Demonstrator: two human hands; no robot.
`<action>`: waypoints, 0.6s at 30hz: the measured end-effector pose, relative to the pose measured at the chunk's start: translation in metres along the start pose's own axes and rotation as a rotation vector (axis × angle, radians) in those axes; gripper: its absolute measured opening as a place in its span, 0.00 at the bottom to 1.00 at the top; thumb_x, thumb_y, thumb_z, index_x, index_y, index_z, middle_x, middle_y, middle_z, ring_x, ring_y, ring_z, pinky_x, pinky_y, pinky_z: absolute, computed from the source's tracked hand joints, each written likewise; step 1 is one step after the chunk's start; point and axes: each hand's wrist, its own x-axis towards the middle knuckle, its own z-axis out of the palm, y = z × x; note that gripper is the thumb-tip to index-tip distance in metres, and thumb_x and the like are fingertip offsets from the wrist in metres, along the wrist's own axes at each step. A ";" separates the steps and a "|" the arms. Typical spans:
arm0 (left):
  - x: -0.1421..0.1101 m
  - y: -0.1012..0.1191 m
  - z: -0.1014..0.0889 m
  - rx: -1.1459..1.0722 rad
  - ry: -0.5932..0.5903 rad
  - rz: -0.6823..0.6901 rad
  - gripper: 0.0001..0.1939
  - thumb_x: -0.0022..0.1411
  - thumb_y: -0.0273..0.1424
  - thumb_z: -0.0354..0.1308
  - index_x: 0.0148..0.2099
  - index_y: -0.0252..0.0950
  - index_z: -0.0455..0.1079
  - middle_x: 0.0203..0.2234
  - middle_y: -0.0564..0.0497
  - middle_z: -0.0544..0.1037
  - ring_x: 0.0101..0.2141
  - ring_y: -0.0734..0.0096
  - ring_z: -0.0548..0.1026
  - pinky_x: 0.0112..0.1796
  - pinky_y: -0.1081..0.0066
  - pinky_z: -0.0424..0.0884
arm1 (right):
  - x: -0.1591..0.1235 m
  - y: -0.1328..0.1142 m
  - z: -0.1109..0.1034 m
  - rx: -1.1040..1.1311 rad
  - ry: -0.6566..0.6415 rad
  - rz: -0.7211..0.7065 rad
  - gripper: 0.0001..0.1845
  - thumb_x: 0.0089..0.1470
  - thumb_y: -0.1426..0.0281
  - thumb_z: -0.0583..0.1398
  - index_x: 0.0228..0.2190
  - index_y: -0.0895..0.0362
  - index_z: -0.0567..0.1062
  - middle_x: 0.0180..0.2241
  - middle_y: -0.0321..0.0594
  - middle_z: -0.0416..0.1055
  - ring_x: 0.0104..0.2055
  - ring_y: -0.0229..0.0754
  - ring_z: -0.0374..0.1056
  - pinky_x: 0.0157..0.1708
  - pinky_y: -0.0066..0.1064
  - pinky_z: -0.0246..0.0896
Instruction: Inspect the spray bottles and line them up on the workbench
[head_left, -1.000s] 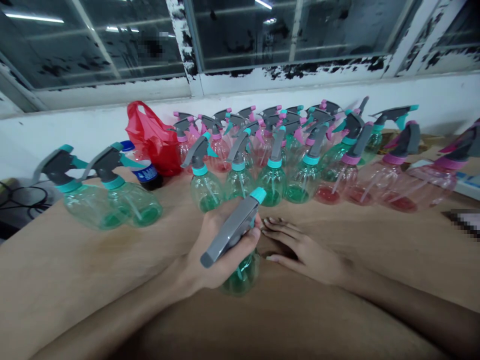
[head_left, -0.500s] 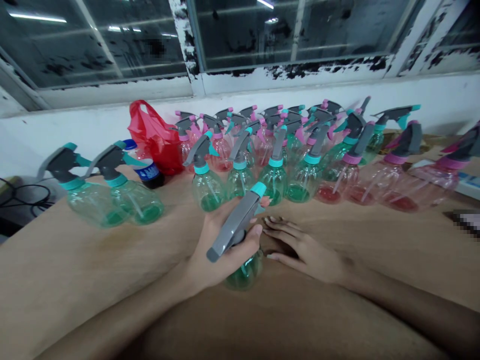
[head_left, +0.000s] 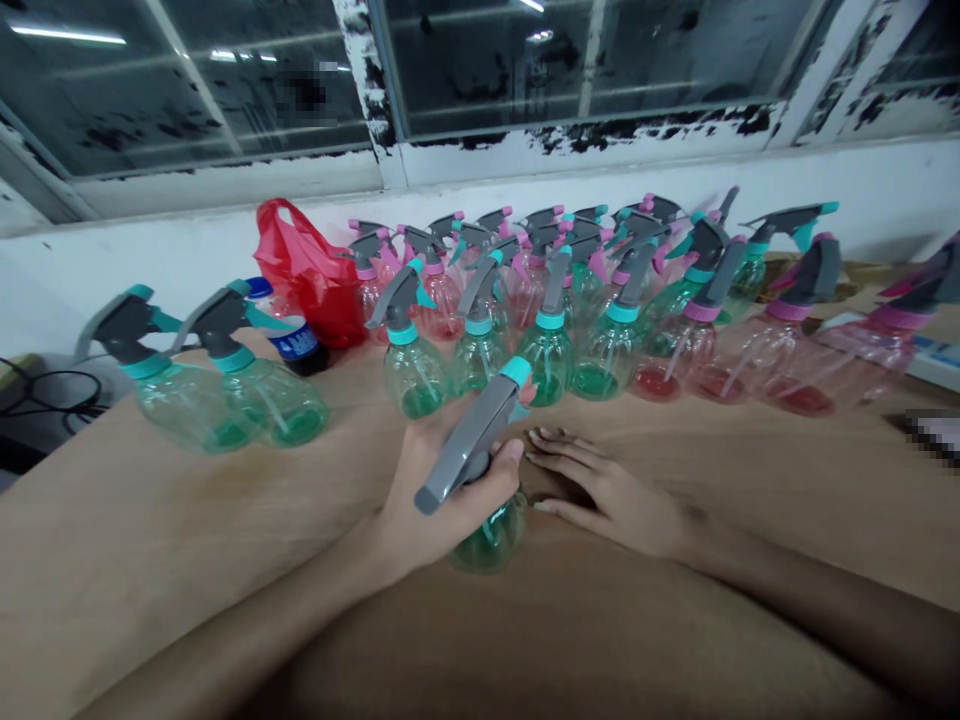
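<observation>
Dark window panes with flaking frames are seen far beyond the fingers of both hands, above a white wall. Beneath the fingers a wooden table is spread out. By the left hand a spray bottle is grasped, the fingers wrapped around its neck under the grey sprayer head. The turquoise nozzle is pointed away from the wrist, past those fingers, and the green-tinted body is seen below them. The right hand is rested on the table just beside the bottle, its fingers loosely spread and turned toward the left hand. Beyond the left fingers four green bottles are lined up, followed by three pink bottles beyond and to the right of the right fingers; more sprayers are crowded behind. Well left of the left fingers two spray bottles are stood side by side, and behind these, farther from the fingers, a drink bottle and a red plastic bag are placed
</observation>
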 end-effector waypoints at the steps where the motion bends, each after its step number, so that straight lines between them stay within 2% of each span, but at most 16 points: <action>1: 0.000 0.001 0.000 0.026 0.011 0.016 0.08 0.54 0.27 0.53 0.38 0.41 0.68 0.33 0.51 0.77 0.26 0.69 0.75 0.34 0.65 0.74 | 0.000 0.000 0.001 0.005 0.007 0.000 0.28 0.58 0.57 0.53 0.57 0.54 0.61 0.59 0.43 0.60 0.62 0.47 0.52 0.60 0.47 0.50; 3: -0.002 0.001 0.002 0.075 0.036 0.022 0.02 0.54 0.29 0.54 0.31 0.40 0.67 0.27 0.52 0.76 0.24 0.69 0.74 0.31 0.66 0.74 | -0.001 0.001 0.002 0.007 0.022 0.000 0.28 0.57 0.56 0.54 0.57 0.53 0.61 0.58 0.43 0.61 0.62 0.47 0.53 0.59 0.48 0.51; 6: -0.005 -0.001 0.004 0.130 0.079 -0.020 0.05 0.54 0.32 0.56 0.27 0.41 0.64 0.21 0.54 0.73 0.21 0.69 0.73 0.26 0.67 0.72 | -0.001 0.001 0.002 -0.006 0.029 0.007 0.28 0.57 0.56 0.54 0.56 0.54 0.62 0.58 0.44 0.61 0.61 0.47 0.53 0.59 0.48 0.52; 8: -0.007 -0.003 0.004 0.137 0.074 -0.035 0.05 0.53 0.33 0.58 0.28 0.41 0.65 0.22 0.53 0.75 0.23 0.67 0.74 0.28 0.66 0.73 | -0.001 0.000 0.002 -0.013 0.021 0.012 0.28 0.58 0.56 0.54 0.55 0.56 0.63 0.58 0.44 0.61 0.62 0.47 0.53 0.59 0.47 0.51; 11: -0.010 -0.006 0.003 0.138 0.029 -0.023 0.08 0.51 0.35 0.60 0.34 0.41 0.68 0.29 0.50 0.77 0.30 0.62 0.76 0.34 0.63 0.74 | -0.001 0.000 0.001 -0.013 0.010 0.005 0.28 0.58 0.56 0.54 0.55 0.57 0.63 0.58 0.45 0.60 0.62 0.46 0.52 0.60 0.45 0.51; 14: -0.016 -0.007 -0.002 0.140 -0.001 -0.007 0.22 0.51 0.35 0.61 0.50 0.42 0.63 0.36 0.50 0.77 0.34 0.61 0.75 0.37 0.61 0.73 | -0.001 0.002 0.001 -0.021 0.013 -0.006 0.28 0.58 0.57 0.53 0.55 0.57 0.63 0.59 0.45 0.60 0.62 0.46 0.52 0.60 0.46 0.50; 16: -0.023 -0.008 -0.005 0.143 -0.007 -0.023 0.29 0.52 0.35 0.61 0.56 0.42 0.58 0.38 0.51 0.77 0.35 0.62 0.76 0.38 0.61 0.73 | -0.001 0.002 0.002 -0.021 0.019 -0.020 0.27 0.58 0.57 0.53 0.56 0.56 0.63 0.59 0.45 0.60 0.62 0.46 0.52 0.60 0.47 0.50; 18: -0.031 -0.009 -0.008 0.153 -0.011 -0.063 0.24 0.54 0.36 0.60 0.53 0.41 0.60 0.39 0.51 0.77 0.37 0.62 0.76 0.41 0.61 0.72 | -0.001 0.003 0.002 -0.013 0.020 -0.028 0.27 0.58 0.57 0.53 0.56 0.55 0.63 0.58 0.44 0.60 0.62 0.46 0.52 0.60 0.48 0.50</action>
